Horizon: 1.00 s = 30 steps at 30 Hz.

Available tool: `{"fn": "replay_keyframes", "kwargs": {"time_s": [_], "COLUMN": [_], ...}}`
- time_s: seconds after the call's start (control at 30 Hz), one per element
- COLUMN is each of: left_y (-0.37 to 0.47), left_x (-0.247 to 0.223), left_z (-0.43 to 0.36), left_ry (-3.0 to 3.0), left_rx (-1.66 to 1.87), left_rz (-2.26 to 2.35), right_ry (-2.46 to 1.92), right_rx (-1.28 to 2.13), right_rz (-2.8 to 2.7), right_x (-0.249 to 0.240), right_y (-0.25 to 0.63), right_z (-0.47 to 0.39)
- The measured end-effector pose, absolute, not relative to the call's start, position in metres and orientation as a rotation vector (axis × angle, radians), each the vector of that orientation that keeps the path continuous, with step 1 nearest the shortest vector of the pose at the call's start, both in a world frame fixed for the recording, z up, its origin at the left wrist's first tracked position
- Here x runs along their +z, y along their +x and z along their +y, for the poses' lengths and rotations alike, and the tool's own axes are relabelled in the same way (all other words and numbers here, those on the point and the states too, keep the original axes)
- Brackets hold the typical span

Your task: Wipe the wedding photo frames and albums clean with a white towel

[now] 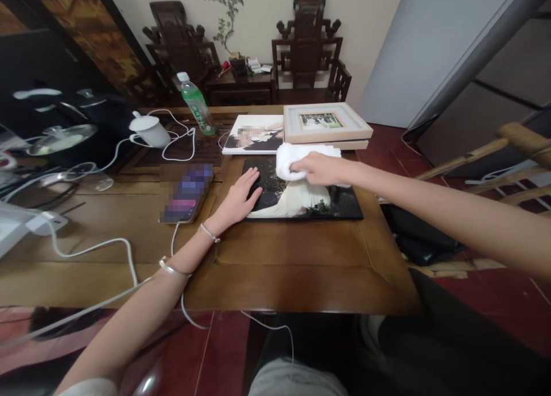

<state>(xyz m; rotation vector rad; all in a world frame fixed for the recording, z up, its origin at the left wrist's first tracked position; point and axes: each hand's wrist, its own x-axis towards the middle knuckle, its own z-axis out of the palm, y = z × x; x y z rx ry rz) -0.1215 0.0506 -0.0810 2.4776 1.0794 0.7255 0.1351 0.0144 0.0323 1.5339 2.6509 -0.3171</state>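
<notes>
A dark photo panel (344, 204) showing a white gown lies flat on the wooden table. My left hand (238, 200) rests with its fingers stretched out on the panel's left edge. Bracelets circle that wrist and forearm. My right hand (316, 167) grips a folded white cloth (289, 159) and presses it on the upper part of the panel. The cloth and hand hide the panel's top middle. Just behind lie a white-edged photo panel (253, 135) and a light wooden picture frame (327, 123), which sits on another frame.
A phone (187, 194) with a white cable lies left of my left hand. Farther back stand a green-labelled bottle (197, 104) and a lidded white cup (150, 129). White cables run across the table (293, 270). A wooden chair (520, 155) stands at the right.
</notes>
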Motion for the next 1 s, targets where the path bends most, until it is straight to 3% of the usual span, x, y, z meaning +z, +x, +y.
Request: {"fn": "replay_keyframes", "kwargs": {"time_s": [0.27, 0.43, 1.0], "left_y": [-0.121, -0.121, -0.124], "left_x": [-0.082, -0.083, -0.09], "left_z": [0.051, 0.051, 0.058], "left_ry": [2.461, 2.437, 2.471], "left_rx": [0.714, 0.699, 0.706], "left_rz": [1.084, 1.114, 1.073], "right_ry": [1.499, 1.354, 1.579], "right_rx": [-0.366, -0.444, -0.255], "right_rz": [2.719, 2.775, 2.677], "right_x": [0.009, 0.004, 0.017], "right_y": [0.116, 0.11, 0.112], "right_z": [-0.105, -0.134, 0.034]}}
